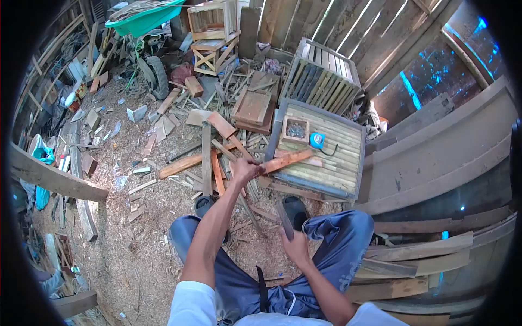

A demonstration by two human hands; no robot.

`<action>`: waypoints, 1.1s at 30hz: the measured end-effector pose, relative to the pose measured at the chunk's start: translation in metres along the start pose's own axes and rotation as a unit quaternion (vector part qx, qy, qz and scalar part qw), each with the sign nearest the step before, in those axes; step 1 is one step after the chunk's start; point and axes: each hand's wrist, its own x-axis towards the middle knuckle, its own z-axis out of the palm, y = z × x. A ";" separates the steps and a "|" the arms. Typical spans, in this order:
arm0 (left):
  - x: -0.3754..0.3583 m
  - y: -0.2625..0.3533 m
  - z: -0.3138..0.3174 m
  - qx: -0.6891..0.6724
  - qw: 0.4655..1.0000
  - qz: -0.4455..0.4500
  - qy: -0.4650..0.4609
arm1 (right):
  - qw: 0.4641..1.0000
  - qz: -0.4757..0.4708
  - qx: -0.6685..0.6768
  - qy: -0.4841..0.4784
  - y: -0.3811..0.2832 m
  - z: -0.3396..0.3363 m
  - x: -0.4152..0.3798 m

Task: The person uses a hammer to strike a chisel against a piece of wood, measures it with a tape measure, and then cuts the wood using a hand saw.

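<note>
My left hand (246, 171) is closed round the near end of a reddish wooden piece (288, 161), whose far end lies over a slatted bamboo table. My right hand (295, 247) grips a dark, flat blade-like tool (285, 220) that points up and away from me, between my knees. The tool and the wood are apart. On the slatted table (331, 176) stand a small wooden box (296, 131) with small metal bits in it and a blue tape measure (317, 140).
Wood offcuts (206, 157) and shavings cover the ground ahead. A slatted crate (323, 76) stands behind the table. Further back are a wooden stool (215, 54), a wheel (156, 77) and a green basin (145, 20). Boards (418, 255) lie stacked at the right.
</note>
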 end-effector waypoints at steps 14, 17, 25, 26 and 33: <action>0.009 -0.008 0.000 -0.156 0.988 0.000 -0.019 | 0.998 0.031 -0.052 -0.029 0.000 0.004 0.019; 0.007 -0.013 -0.001 -0.097 0.995 0.005 -0.033 | 0.998 0.021 -0.057 -0.027 -0.002 0.025 0.059; 0.004 -0.011 0.000 -0.067 0.997 0.040 -0.007 | 0.998 -0.031 -0.048 -0.016 0.016 0.007 0.018; 0.003 -0.011 0.000 -0.057 0.997 0.046 0.002 | 0.998 -0.036 -0.044 -0.018 0.020 0.009 0.020; -0.005 -0.004 -0.001 -0.086 0.996 0.021 -0.026 | 0.999 -0.022 -0.028 -0.032 -0.004 0.029 0.081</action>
